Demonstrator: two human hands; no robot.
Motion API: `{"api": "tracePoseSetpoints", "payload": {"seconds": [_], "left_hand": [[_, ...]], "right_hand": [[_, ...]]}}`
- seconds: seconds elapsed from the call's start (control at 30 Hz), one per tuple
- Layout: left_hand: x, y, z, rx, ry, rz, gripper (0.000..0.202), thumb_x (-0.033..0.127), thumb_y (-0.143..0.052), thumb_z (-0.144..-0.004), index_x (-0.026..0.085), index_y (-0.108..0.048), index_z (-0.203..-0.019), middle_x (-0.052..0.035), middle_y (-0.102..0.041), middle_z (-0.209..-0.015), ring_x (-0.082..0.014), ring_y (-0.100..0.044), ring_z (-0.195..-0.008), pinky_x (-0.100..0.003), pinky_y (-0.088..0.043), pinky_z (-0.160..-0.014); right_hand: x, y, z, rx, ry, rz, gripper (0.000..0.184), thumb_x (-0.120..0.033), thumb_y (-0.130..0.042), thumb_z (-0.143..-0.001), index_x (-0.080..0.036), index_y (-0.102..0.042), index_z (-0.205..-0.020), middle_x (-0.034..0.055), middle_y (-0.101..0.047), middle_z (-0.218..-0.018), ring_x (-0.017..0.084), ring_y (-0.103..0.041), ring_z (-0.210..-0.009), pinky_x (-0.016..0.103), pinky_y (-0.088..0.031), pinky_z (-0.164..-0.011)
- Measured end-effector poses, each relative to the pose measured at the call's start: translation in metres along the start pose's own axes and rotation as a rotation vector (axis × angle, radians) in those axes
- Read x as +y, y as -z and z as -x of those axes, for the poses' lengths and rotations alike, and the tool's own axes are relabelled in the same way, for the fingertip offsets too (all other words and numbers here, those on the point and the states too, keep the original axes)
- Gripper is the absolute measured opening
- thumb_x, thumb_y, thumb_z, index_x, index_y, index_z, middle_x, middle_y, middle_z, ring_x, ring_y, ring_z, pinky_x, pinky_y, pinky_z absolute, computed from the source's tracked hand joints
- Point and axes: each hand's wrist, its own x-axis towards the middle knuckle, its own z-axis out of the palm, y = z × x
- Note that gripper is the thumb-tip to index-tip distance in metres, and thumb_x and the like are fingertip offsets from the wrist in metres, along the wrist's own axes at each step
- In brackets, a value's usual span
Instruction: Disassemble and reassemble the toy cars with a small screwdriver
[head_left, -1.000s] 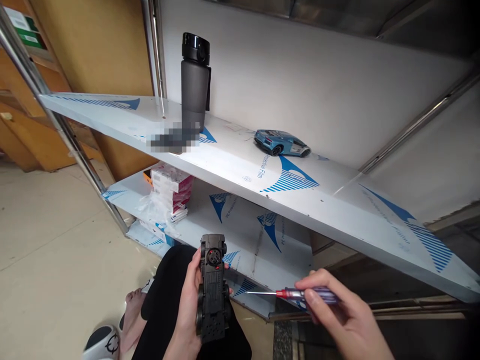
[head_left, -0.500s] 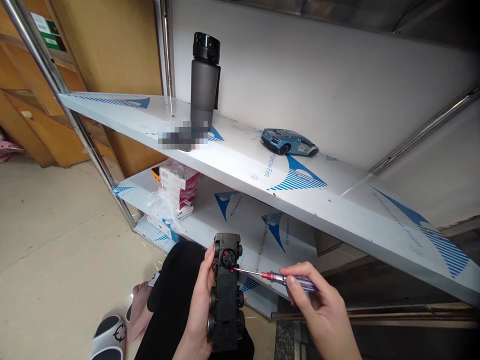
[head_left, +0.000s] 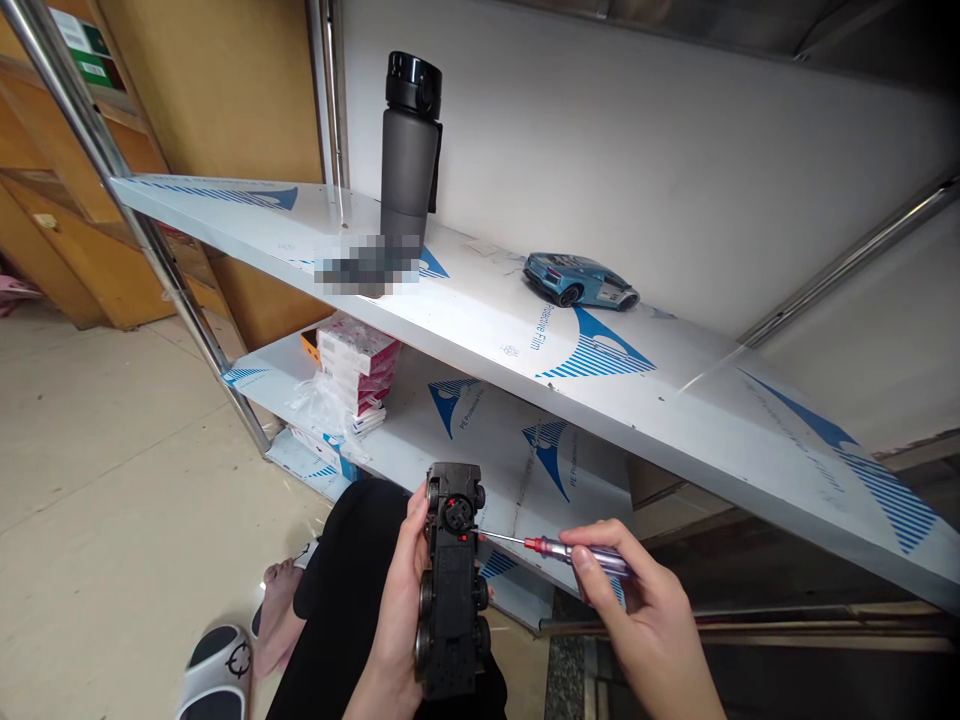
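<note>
Left hand [head_left: 397,600]: I'm clenching my fingers around the black toy car [head_left: 453,600], holding it upside down.
Right hand [head_left: 645,610]: I'm pinching the screwdriver [head_left: 577,553] between my thumb and fingers, its handle closed in my grip.
Screwdriver's tip: I'm holding it just beside the car's underside, though I can't tell whether it's touching.
Car's place: it's sitting in my hand above my black trousers [head_left: 352,590].
Nearby: a water bottle [head_left: 409,150] and a blue toy car [head_left: 581,280] are standing on the steel shelf [head_left: 225,210].
</note>
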Motion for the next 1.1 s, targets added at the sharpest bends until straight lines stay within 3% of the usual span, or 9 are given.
{"api": "tracePoseSetpoints", "payload": {"seconds": [0.17, 0.3, 0.43, 0.5, 0.6, 0.83, 0.93, 1.1], "left_hand": [[-0.008, 0.011, -0.015, -0.044, -0.005, -0.032, 0.054, 0.044, -0.079, -0.093, 0.019, -0.070, -0.140, 0.0017, -0.068, -0.054, -0.0202, -0.065, -0.037, -0.024, -0.047, -0.033], [-0.023, 0.026, -0.035, -0.143, 0.001, -0.004, 0.064, 0.052, -0.076, -0.095, 0.027, -0.061, -0.152, -0.0008, -0.077, -0.080, -0.0178, -0.071, -0.054, -0.028, -0.063, -0.053], [-0.031, 0.032, -0.044, -0.178, -0.140, -0.080, 0.057, 0.053, -0.074, -0.098, 0.037, -0.061, -0.150, -0.0020, -0.081, -0.119, -0.0207, -0.080, -0.095, -0.028, -0.067, -0.077], [-0.032, 0.032, -0.044, -0.171, -0.236, -0.128, 0.049, 0.053, -0.071, -0.100, 0.039, -0.063, -0.147, -0.0003, -0.078, -0.131, -0.0208, -0.075, -0.120, -0.024, -0.064, -0.089], [-0.031, 0.032, -0.045, -0.171, -0.317, -0.206, 0.043, 0.055, -0.064, -0.104, 0.040, -0.065, -0.144, 0.0030, -0.075, -0.139, -0.0184, -0.066, -0.135, -0.020, -0.057, -0.101], [-0.035, 0.036, -0.051, -0.201, -0.330, -0.228, 0.041, 0.054, -0.063, -0.105, 0.040, -0.065, -0.143, 0.0046, -0.072, -0.142, -0.0173, -0.063, -0.138, -0.017, -0.056, -0.099], [-0.037, 0.036, -0.052, -0.217, -0.291, -0.189, 0.042, 0.053, -0.064, -0.104, 0.038, -0.065, -0.143, 0.0025, -0.073, -0.139, -0.0186, -0.069, -0.128, -0.021, -0.059, -0.093], [-0.040, 0.038, -0.054, -0.264, -0.209, -0.169, 0.049, 0.054, -0.066, -0.103, 0.037, -0.061, -0.148, -0.0008, -0.078, -0.117, -0.0184, -0.076, -0.100, -0.024, -0.063, -0.080]], "right_hand": [[-0.001, 0.000, -0.002, -0.021, 0.035, 0.015, 0.026, -0.045, -0.061, -0.108, -0.028, -0.077, -0.096, -0.0016, -0.072, -0.080, 0.014, -0.067, -0.064, 0.018, -0.053, -0.058], [-0.003, 0.002, -0.004, -0.037, 0.099, 0.048, 0.021, -0.039, -0.060, -0.109, -0.028, -0.076, -0.099, -0.0020, -0.073, -0.083, 0.014, -0.067, -0.065, 0.018, -0.055, -0.062], [-0.010, 0.003, -0.006, -0.043, 0.205, 0.102, 0.014, -0.031, -0.062, -0.108, -0.028, -0.074, -0.102, -0.0011, -0.074, -0.088, 0.016, -0.069, -0.073, 0.022, -0.054, -0.068], [-0.014, 0.004, -0.008, -0.039, 0.250, 0.111, 0.012, -0.028, -0.062, -0.107, -0.028, -0.073, -0.102, -0.0015, -0.073, -0.088, 0.016, -0.069, -0.076, 0.023, -0.054, -0.070], [-0.018, 0.004, -0.009, -0.020, 0.283, 0.120, 0.011, -0.026, -0.062, -0.107, -0.029, -0.072, -0.104, -0.0029, -0.074, -0.088, 0.015, -0.068, -0.075, 0.024, -0.052, -0.069], [-0.024, 0.000, -0.010, -0.005, 0.222, 0.159, 0.011, -0.032, -0.056, -0.110, -0.028, -0.066, -0.113, -0.0029, -0.069, -0.086, 0.015, -0.069, -0.074, 0.025, -0.052, -0.066], [-0.027, -0.003, -0.012, 0.007, 0.242, 0.154, 0.016, -0.028, -0.054, -0.108, -0.028, -0.062, -0.122, -0.0029, -0.067, -0.086, 0.015, -0.068, -0.072, 0.025, -0.051, -0.065], [-0.032, -0.005, -0.013, 0.023, 0.231, 0.192, 0.013, -0.028, -0.054, -0.112, -0.027, -0.067, -0.111, -0.0022, -0.072, -0.087, 0.015, -0.065, -0.071, 0.028, -0.048, -0.068]]}}
